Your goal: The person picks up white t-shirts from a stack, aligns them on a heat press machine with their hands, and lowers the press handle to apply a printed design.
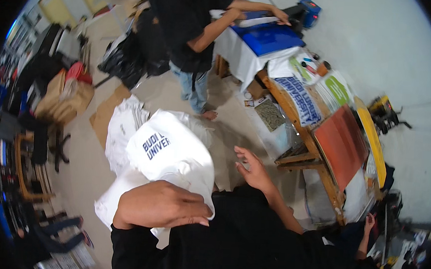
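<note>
A white T-shirt (184,147) with dark blue printed lettering hangs in loose folds in front of my body. My left hand (165,204) is closed on its near edge, the thumb and fingers pinching the cloth. To the right, my right hand (254,171) is raised with its fingers apart and nothing in it. It is apart from the T-shirt. Just beyond, a heap of white cloth (121,130) lies partly behind the T-shirt, which hides some of it.
Ahead, another person (183,17) reaches over a blue flat-topped press (269,38). A wooden table (294,112) on the right bears printed sheets and an orange-red board (340,146). Black plastic bags (123,55) sit at far left. Another person's hand (369,223) shows at lower right.
</note>
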Demonstrator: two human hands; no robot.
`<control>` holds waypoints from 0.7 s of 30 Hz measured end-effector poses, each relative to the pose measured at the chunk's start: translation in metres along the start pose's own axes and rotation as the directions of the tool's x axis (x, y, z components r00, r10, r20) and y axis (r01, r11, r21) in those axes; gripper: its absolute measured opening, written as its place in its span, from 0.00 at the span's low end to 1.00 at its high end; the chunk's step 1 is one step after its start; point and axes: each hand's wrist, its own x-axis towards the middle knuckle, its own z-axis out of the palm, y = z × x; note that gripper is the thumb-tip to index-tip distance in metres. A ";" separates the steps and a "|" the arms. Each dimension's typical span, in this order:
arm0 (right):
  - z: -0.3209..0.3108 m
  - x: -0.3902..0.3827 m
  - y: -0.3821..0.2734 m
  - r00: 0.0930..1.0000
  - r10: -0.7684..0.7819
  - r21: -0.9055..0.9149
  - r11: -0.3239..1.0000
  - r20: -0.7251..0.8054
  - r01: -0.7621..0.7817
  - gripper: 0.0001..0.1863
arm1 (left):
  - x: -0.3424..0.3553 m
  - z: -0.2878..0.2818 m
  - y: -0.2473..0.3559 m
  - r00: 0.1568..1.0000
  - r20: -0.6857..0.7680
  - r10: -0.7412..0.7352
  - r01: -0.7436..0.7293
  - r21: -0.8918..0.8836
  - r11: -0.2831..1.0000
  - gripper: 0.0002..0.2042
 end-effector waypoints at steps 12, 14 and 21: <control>-0.115 -0.041 0.057 0.880 -0.001 0.173 0.980 0.475 -0.092 0.31 | 0.135 -0.023 0.032 0.935 -0.292 0.203 -0.154 0.185 0.971 0.09; -0.133 -0.060 0.069 0.913 -0.105 0.287 0.958 0.394 -0.014 0.19 | 0.153 -0.023 0.032 0.931 -0.324 0.169 -0.115 0.179 0.977 0.07; -0.206 -0.122 0.077 0.996 0.078 0.536 0.839 0.053 -0.094 0.13 | 0.220 -0.010 0.023 0.907 -0.391 0.154 -0.098 0.160 0.982 0.07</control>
